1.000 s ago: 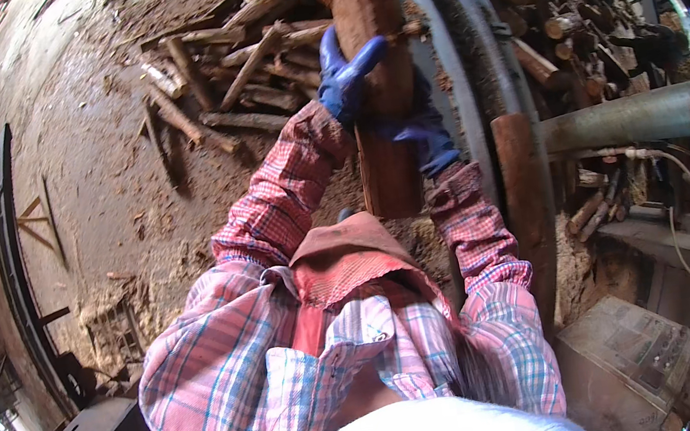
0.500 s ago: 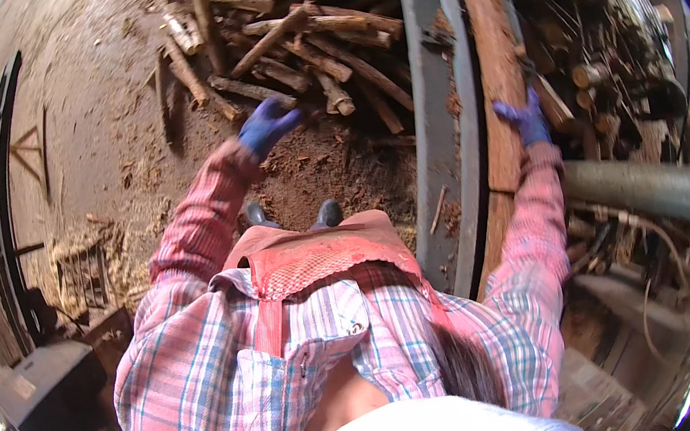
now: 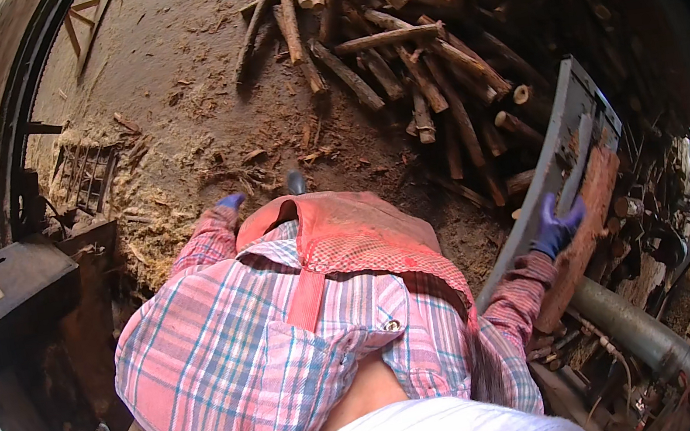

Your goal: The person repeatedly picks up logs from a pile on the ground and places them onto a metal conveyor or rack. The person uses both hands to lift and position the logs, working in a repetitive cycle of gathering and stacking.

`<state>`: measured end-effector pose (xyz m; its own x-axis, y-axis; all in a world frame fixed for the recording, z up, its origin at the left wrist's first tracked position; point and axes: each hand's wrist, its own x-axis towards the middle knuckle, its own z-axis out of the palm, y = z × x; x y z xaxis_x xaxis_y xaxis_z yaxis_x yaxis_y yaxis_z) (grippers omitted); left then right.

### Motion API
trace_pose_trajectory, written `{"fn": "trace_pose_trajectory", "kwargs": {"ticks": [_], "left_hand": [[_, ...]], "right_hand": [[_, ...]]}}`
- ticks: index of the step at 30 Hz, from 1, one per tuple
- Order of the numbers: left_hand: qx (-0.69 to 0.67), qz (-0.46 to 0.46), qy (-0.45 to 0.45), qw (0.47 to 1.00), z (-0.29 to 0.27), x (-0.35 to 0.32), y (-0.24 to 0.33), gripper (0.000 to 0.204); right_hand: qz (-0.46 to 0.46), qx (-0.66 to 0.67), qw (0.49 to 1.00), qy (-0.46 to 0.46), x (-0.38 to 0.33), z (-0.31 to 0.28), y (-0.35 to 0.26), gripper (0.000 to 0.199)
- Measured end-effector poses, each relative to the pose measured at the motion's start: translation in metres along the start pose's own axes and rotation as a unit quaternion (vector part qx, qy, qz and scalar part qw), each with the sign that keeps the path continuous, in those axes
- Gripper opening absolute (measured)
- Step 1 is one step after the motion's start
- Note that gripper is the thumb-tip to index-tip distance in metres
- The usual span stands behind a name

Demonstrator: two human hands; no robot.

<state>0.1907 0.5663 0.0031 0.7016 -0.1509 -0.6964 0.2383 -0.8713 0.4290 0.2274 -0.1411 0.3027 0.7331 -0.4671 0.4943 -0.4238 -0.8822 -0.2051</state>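
My right hand [image 3: 555,225], in a purple-blue glove, is at the long metal trough [image 3: 531,180] on my right. Its thumb and fingers are spread, right beside a thick reddish-brown log [image 3: 595,202] lying lengthwise along the trough. Whether the palm touches the log I cannot make out. My left hand [image 3: 231,201], gloved in the same colour, hangs low near my left side. Only a small part of it shows past the sleeve, and its fingers are mostly hidden.
A heap of cut logs [image 3: 419,55] spreads over the dirt floor ahead, left of the trough. A thick metal pipe [image 3: 644,336] runs below the log on the right. At my left stands a dark metal box [image 3: 11,289]. Wood scraps and shavings [image 3: 155,216] litter the ground.
My view has turned left, and the trough and log now appear farther right. My left hand has come back towards my side. My right hand has shifted from the log's right side to its left.
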Motion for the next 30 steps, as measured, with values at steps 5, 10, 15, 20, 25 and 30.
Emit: {"fn": "trace_pose_trajectory", "kwargs": {"ticks": [5,10,15,20,25,30], "left_hand": [[0.039,0.214,0.120,0.969,-0.055,0.119,0.037,0.026],[-0.150,0.061,0.093,0.982,-0.112,0.200,0.103,0.027],[-0.019,0.223,0.055,0.973,-0.113,0.282,0.078,0.031],[-0.316,-0.007,0.070,0.946,-0.034,0.342,-0.006,0.031],[-0.715,-0.364,-0.019,0.596,-0.094,0.389,0.066,0.018],[-0.731,-0.441,0.011,0.521,-0.063,0.442,0.109,0.019]], "right_hand": [[0.070,0.207,0.944,-0.248,-0.039,0.107,-0.094,0.074],[0.090,0.240,0.864,-0.432,-0.055,0.172,-0.145,0.077],[0.037,0.144,0.767,-0.625,-0.017,0.289,-0.193,0.086],[0.052,0.102,0.614,-0.781,0.047,0.484,-0.285,0.091],[-0.089,-0.033,0.655,-0.750,0.162,0.763,-0.419,0.091],[0.042,0.064,0.809,-0.583,0.163,0.991,-0.525,0.126]]}}
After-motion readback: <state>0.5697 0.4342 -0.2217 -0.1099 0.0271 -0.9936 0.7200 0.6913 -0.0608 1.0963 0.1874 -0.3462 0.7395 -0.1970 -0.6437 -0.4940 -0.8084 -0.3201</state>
